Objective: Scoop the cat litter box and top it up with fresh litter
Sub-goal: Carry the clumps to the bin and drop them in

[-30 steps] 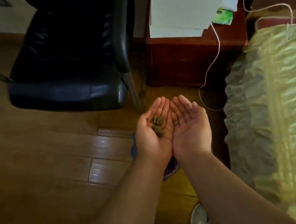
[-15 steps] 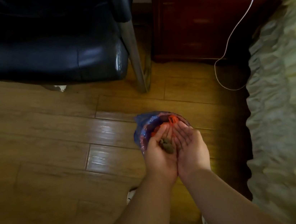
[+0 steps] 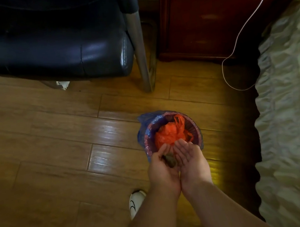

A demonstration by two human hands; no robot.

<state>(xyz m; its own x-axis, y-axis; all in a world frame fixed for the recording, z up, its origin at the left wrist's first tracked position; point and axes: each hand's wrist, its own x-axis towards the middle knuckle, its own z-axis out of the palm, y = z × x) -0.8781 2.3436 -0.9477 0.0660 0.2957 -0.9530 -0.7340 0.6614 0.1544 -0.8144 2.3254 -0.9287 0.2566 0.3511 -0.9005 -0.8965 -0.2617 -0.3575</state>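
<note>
Left hand (image 3: 162,169) cups litter clumps (image 3: 169,161) over bin (image 3: 146,133).

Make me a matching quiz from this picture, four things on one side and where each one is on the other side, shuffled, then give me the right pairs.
Things:
1. litter clumps
2. orange plastic bag
3. white cable
4. crumpled white paper

Places:
A. on the floor under the black chair
B. cupped in the left hand, beside the open right hand
C. hanging down in front of the wooden cabinet and looping on the floor
D. inside the bin lined with a blue bag

Pairs: 1-B, 2-D, 3-C, 4-A
</note>
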